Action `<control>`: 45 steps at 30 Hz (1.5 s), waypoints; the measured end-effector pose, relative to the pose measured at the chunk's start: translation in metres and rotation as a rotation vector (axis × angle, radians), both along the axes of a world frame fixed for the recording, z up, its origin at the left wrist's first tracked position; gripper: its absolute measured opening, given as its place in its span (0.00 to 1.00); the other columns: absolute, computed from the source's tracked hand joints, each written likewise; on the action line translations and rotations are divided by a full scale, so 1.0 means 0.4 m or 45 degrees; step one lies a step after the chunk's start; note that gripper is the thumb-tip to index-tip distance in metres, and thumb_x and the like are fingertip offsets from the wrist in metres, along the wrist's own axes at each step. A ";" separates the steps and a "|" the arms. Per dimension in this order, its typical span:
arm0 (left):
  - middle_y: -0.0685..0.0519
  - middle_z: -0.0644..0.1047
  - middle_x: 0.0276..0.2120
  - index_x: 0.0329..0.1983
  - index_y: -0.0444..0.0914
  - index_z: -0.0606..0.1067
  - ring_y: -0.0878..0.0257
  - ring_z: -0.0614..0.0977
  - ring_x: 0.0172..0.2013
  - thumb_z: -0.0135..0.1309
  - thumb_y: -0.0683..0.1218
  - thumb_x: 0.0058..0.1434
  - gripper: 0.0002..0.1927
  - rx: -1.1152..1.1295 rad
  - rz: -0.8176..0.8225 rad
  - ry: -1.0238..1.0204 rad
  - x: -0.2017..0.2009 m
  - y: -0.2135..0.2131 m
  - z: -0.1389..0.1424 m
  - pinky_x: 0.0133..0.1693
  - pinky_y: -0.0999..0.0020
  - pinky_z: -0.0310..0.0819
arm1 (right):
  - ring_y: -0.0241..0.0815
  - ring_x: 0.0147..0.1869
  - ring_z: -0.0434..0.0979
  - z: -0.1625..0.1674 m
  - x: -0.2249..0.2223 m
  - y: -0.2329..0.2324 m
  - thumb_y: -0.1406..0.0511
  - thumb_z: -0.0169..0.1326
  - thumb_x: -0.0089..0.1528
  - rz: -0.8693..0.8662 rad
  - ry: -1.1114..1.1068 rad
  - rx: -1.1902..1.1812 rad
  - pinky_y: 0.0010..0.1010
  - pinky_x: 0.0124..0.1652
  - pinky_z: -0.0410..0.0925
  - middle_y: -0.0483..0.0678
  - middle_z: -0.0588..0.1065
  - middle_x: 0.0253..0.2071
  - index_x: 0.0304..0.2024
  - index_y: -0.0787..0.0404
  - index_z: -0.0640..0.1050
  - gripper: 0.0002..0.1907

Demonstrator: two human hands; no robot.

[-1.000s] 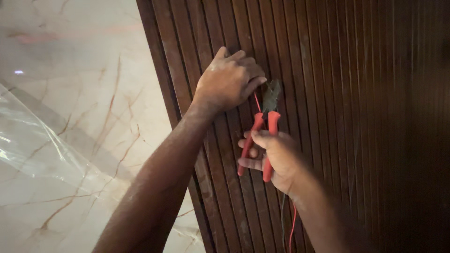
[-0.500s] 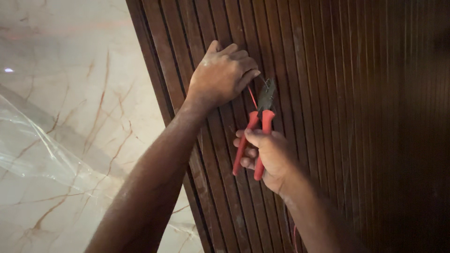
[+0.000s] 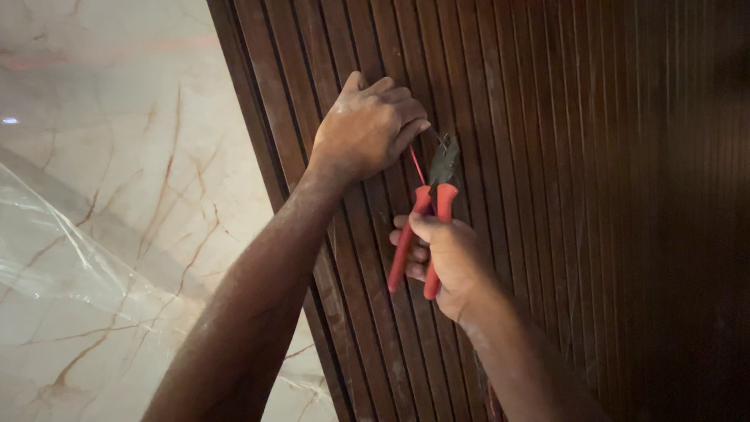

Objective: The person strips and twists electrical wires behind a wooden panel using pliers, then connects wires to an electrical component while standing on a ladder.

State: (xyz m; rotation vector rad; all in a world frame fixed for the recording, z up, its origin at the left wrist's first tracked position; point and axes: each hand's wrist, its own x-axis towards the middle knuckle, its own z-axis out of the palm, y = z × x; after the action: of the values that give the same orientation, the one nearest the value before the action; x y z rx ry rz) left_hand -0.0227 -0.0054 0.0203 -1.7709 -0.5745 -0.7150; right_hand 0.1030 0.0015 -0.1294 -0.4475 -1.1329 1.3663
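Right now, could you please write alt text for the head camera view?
The right hand grips red-handled pliers at a thin red wire held by the left hand against a dark brown slatted wood panel; marble-look surface lies left.

Dark fluted wood panel (image 3: pixel 594 195), veined marble wall (image 3: pixel 101 156); clear plastic sheet (image 3: pixel 55 258), dim light

Right half of the frame: slatted panel (image 3: pixel 594 195) — dark brown, a pattern of narrow parallel ribs with near-black grooves, dusty pale smudges towards the lower centre. Left half: marble slab (image 3: pixel 101 156) — cream to pale grey with thin rust-orange veins; a clear, glossy plastic sheet (image 3: pixel 55 266) over its lower left. Centre: pliers (image 3: pixel 428 219) with bright red handles and a dark grey head; beside them a thin red wire (image 3: pixel 417 166).
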 end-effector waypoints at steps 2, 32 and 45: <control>0.58 0.80 0.38 0.42 0.44 0.82 0.61 0.77 0.45 0.51 0.57 0.71 0.15 -0.044 -0.017 -0.007 0.000 0.001 0.001 0.49 0.57 0.64 | 0.35 0.40 0.74 0.002 -0.002 -0.001 0.56 0.50 0.66 -0.075 -0.074 -0.091 0.35 0.40 0.67 0.48 0.78 0.43 0.51 0.62 0.78 0.19; 0.48 0.82 0.36 0.43 0.38 0.78 0.51 0.83 0.32 0.46 0.55 0.73 0.18 0.018 -0.080 0.042 0.016 0.006 -0.013 0.54 0.51 0.67 | 0.35 0.20 0.71 -0.131 0.081 -0.123 0.53 0.50 0.66 -0.129 -0.315 0.230 0.25 0.19 0.62 0.50 0.82 0.28 0.54 0.66 0.81 0.26; 0.48 0.81 0.34 0.40 0.38 0.78 0.51 0.82 0.36 0.49 0.54 0.73 0.15 -0.096 -0.183 0.001 0.001 -0.005 -0.007 0.50 0.53 0.66 | 0.51 0.44 0.85 -0.049 -0.079 -0.096 0.66 0.46 0.65 0.271 0.001 0.024 0.47 0.46 0.77 0.61 0.79 0.45 0.48 0.72 0.73 0.15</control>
State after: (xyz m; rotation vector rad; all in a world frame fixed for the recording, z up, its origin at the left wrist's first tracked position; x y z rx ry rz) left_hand -0.0221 -0.0073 0.0174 -1.8970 -0.4826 -0.7999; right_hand 0.0713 -0.0368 -0.1492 -0.3192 -1.2186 1.5379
